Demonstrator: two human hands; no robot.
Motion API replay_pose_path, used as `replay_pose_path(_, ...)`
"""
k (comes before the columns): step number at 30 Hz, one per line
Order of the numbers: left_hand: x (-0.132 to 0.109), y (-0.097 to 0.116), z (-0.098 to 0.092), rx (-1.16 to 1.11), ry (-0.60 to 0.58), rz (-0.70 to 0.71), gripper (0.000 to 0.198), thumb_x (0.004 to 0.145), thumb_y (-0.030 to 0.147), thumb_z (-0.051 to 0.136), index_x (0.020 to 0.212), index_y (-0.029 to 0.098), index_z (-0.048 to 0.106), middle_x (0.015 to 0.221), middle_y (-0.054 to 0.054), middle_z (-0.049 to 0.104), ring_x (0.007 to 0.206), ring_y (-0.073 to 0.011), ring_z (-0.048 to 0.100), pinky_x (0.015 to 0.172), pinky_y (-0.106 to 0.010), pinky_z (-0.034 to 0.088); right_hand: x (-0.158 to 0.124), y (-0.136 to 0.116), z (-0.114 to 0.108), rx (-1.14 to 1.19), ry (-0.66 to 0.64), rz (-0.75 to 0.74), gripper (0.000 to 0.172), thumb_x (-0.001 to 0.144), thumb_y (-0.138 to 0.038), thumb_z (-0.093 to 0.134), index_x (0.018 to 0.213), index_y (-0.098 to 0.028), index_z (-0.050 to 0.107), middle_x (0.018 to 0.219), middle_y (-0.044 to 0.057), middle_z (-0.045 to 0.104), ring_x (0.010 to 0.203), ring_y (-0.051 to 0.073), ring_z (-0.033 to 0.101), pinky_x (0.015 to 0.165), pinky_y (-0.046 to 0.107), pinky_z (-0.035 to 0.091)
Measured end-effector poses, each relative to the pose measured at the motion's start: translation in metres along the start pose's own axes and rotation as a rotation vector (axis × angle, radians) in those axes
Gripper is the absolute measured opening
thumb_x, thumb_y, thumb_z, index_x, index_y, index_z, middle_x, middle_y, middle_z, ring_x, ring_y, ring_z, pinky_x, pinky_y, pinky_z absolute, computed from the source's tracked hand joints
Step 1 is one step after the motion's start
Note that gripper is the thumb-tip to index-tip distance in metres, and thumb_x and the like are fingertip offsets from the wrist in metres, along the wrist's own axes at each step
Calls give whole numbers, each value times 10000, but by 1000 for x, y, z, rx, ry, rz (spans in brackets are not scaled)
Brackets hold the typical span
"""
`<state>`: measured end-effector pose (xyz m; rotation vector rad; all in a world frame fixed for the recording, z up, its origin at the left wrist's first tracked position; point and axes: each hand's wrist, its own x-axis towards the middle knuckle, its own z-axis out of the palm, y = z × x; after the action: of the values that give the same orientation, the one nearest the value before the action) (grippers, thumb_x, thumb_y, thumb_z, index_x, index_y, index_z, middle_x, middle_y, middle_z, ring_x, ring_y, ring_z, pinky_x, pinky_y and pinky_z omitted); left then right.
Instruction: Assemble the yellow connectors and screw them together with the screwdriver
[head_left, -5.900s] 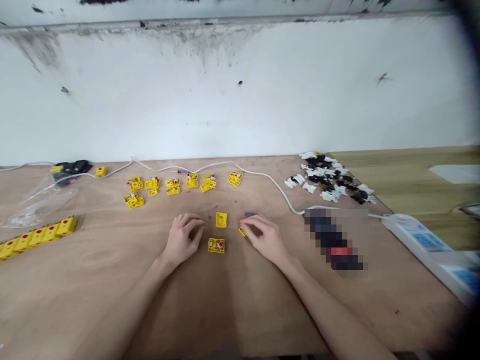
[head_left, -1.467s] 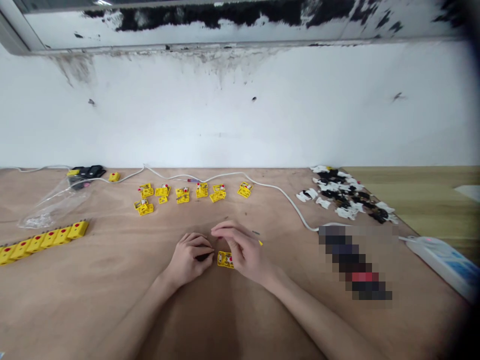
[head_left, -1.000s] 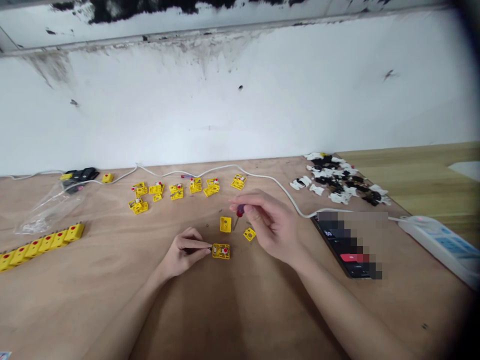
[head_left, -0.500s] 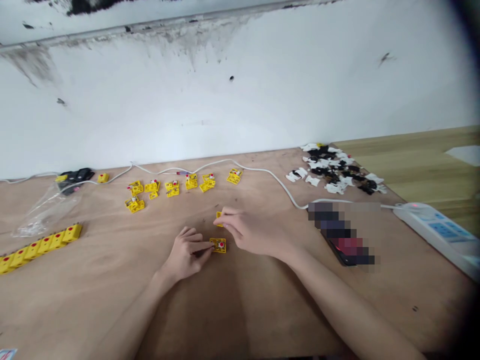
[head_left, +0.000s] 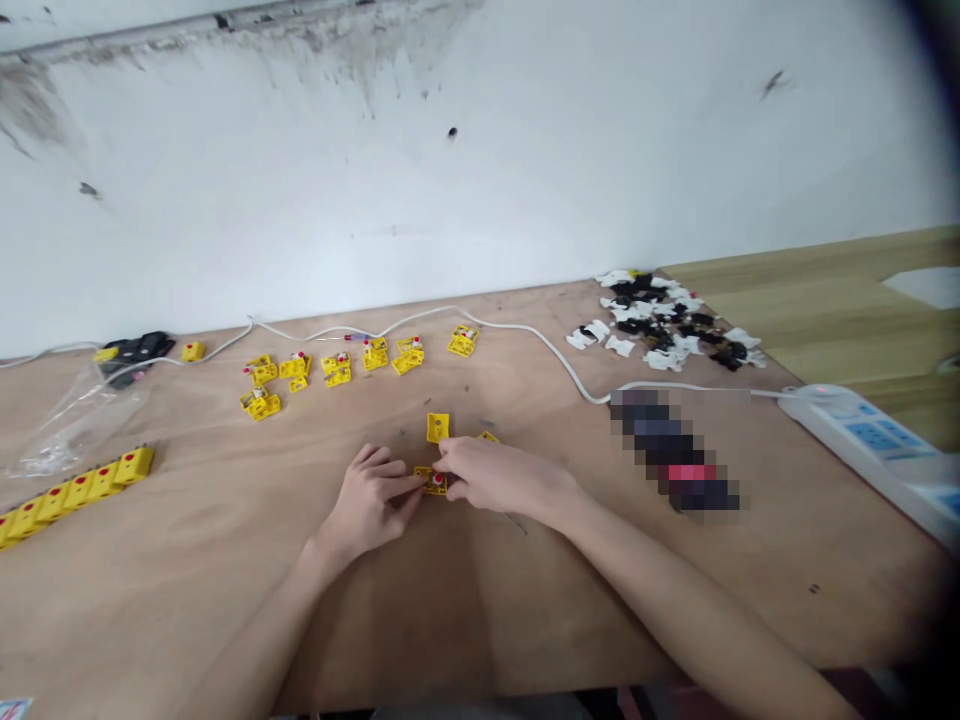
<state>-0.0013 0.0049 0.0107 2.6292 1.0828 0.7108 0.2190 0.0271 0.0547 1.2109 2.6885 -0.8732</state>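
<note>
A small yellow block with a red dot (head_left: 435, 483) lies on the wooden table (head_left: 480, 600) between my two hands. My left hand (head_left: 371, 500) pinches its left side with curled fingers. My right hand (head_left: 491, 478) pinches it from the right, fingers closed on it. A thin screwdriver shaft (head_left: 516, 522) pokes out from under my right wrist. Just beyond lies a yellow cover plate (head_left: 438, 427), and another small yellow piece (head_left: 489, 437) shows behind my right hand.
Several yellow blocks (head_left: 337, 365) lie in a row near the wall, with a white cable (head_left: 540, 350) behind them. A chain of yellow blocks (head_left: 71, 485) and a plastic bag (head_left: 75, 420) sit left. Black and white parts (head_left: 664, 325), a blurred phone (head_left: 675, 455) and a power strip (head_left: 870, 445) are right.
My right hand came down from the cover plate onto the yellow block and now pinches it together with my left hand. The camera view tilted down a little.
</note>
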Motion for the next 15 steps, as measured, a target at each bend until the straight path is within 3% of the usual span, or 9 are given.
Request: replay_pose_path(15,-9,4,13,-78,86,-108,143,909,249,645,904,247,788,585,6,583,626,-150,451,672,-324,332,2,-13,6,-92,91,27,64,894,-159,660,857,-126,700,893,117,736,837,253,724,639,276,452)
